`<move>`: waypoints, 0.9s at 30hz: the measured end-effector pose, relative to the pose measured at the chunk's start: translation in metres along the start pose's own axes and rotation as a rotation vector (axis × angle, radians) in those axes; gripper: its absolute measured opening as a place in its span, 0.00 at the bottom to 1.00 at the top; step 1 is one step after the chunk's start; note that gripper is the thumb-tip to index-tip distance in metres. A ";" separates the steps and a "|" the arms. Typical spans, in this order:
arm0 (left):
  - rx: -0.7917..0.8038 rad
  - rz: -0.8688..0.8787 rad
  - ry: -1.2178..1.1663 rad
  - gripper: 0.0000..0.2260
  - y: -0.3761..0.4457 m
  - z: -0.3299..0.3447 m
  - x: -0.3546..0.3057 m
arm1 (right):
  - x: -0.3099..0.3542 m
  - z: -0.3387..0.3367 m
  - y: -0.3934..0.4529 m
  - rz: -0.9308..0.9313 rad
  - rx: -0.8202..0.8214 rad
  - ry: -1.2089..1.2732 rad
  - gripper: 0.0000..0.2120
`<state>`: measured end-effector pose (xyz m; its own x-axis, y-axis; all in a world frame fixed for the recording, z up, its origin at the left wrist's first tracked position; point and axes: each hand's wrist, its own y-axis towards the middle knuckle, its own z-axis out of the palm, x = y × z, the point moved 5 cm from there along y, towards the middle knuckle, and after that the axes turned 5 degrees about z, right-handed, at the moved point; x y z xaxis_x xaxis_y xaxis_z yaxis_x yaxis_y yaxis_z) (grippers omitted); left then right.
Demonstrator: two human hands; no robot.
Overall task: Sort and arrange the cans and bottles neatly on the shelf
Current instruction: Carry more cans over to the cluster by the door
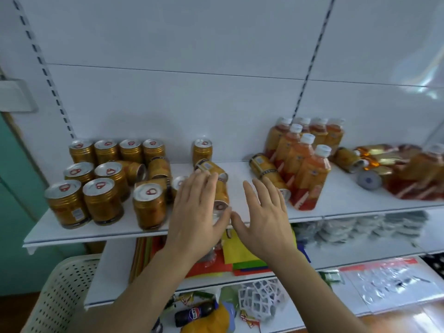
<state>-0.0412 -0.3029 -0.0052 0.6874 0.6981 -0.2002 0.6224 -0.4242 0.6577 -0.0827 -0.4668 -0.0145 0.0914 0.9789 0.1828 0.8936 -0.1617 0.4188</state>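
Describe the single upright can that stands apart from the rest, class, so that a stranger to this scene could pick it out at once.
Start at the white shelf holding the gold cans and orange bottles. At its back, against the wall, between the block of upright cans on the left and the upright bottles on the right, stands the lone can. Unlike the toppled cans before it, it is upright and has no neighbour touching it.

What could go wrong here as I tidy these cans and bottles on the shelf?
The tipped can under your left hand lies near the shelf edge and could roll off. Your right hand hovers close to the front upright bottle; a bump might topple the row. Other cans lying on their sides could roll when nudged.
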 end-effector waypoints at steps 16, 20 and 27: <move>0.146 0.146 -0.141 0.32 0.071 0.149 -0.252 | -0.300 -0.073 -0.060 0.280 0.070 -0.180 0.38; 0.236 0.147 -0.128 0.33 0.094 0.186 -0.284 | -0.353 -0.076 -0.057 0.321 0.112 -0.213 0.39; 0.304 0.120 -0.124 0.35 0.156 0.255 -0.305 | -0.410 -0.065 -0.031 0.344 0.114 -0.216 0.40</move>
<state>-0.0583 -0.7294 -0.0270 0.7910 0.5653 -0.2339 0.6047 -0.6645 0.4392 -0.1764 -0.8709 -0.0447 0.4719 0.8761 0.0989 0.8368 -0.4804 0.2629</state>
